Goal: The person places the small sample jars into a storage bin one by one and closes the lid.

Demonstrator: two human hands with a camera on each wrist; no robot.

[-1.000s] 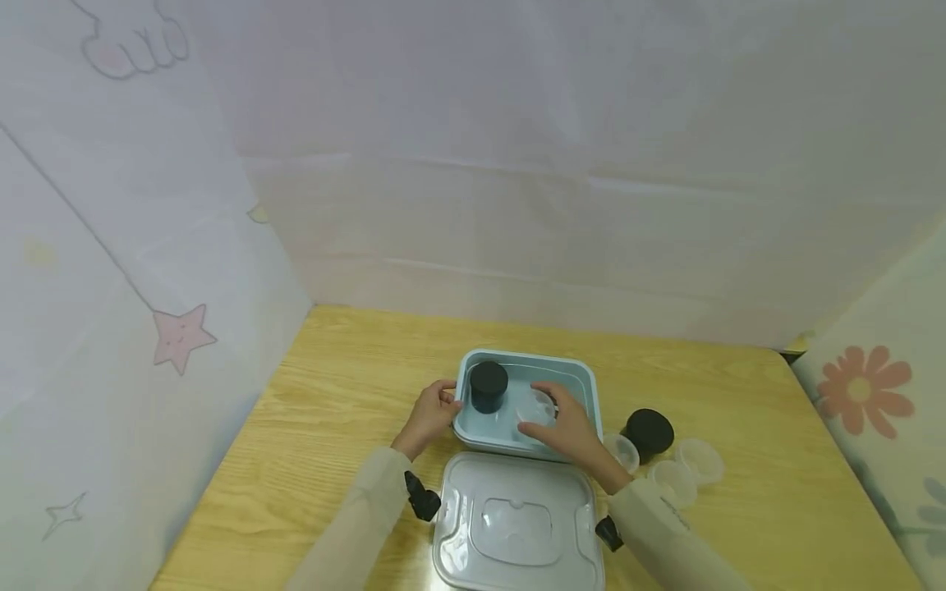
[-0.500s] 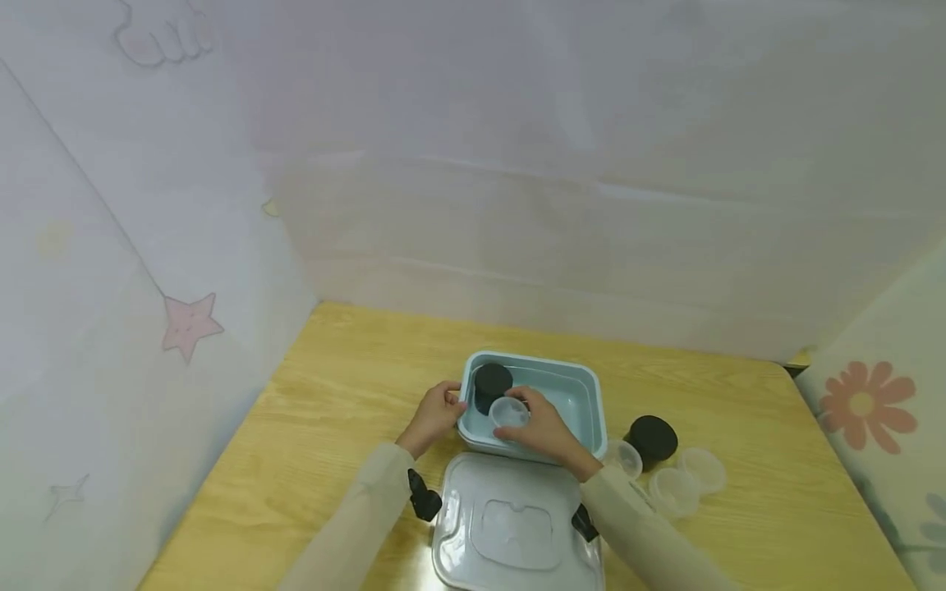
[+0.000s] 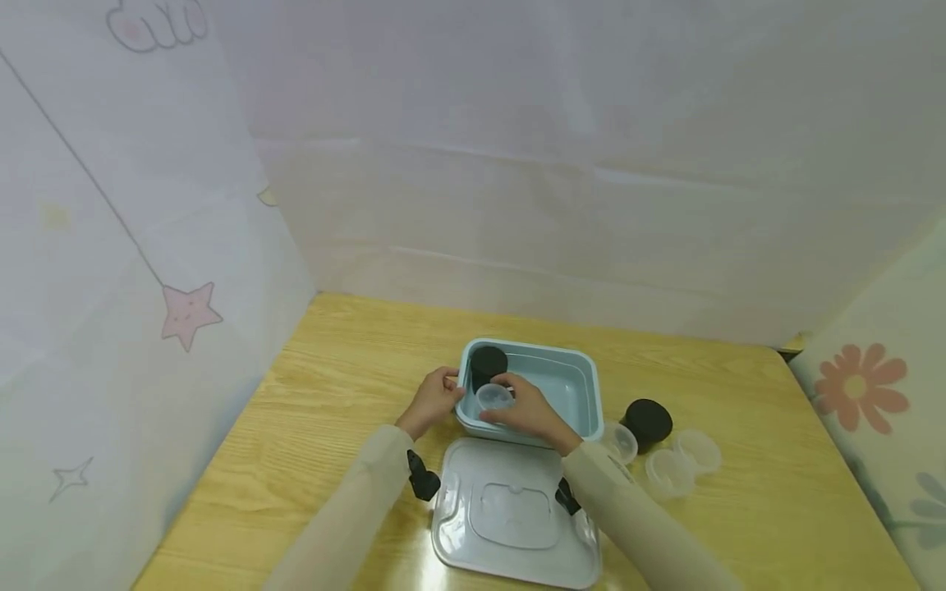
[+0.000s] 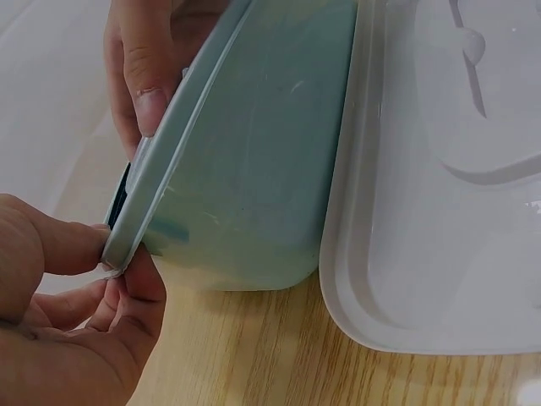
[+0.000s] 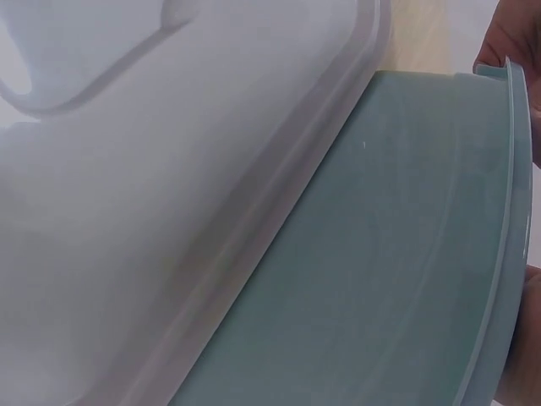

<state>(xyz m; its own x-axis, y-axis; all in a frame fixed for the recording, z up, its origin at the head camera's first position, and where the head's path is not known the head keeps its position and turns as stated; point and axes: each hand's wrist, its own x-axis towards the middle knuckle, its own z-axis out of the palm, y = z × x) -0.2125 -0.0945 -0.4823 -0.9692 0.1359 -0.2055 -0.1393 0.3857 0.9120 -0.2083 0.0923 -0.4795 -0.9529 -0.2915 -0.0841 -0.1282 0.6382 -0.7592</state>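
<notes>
My left hand [image 3: 430,402] pinches the left rim of a light blue rectangular box [image 3: 567,392]; the left wrist view shows thumb and fingers on either side of that rim. Inside the box, my right hand [image 3: 528,410] holds a small clear round plastic cup [image 3: 493,397] between thumb and fingers. The cup is at the front left, close beside a black round tub [image 3: 488,361] in the back left corner. In the right wrist view the box wall [image 5: 372,254] hides the cup and most of the right hand.
A pale rectangular lid [image 3: 517,519] lies on the wooden table [image 3: 355,345] along the box's front side. Right of the box stand another black tub [image 3: 647,422] and several clear round plastic pieces [image 3: 669,474]. Patterned sheets [image 3: 473,213] enclose the table at the back and sides.
My right hand has moved left with the clear cup, from the middle of the box to the front left near the black tub. The left hand stays at the rim.
</notes>
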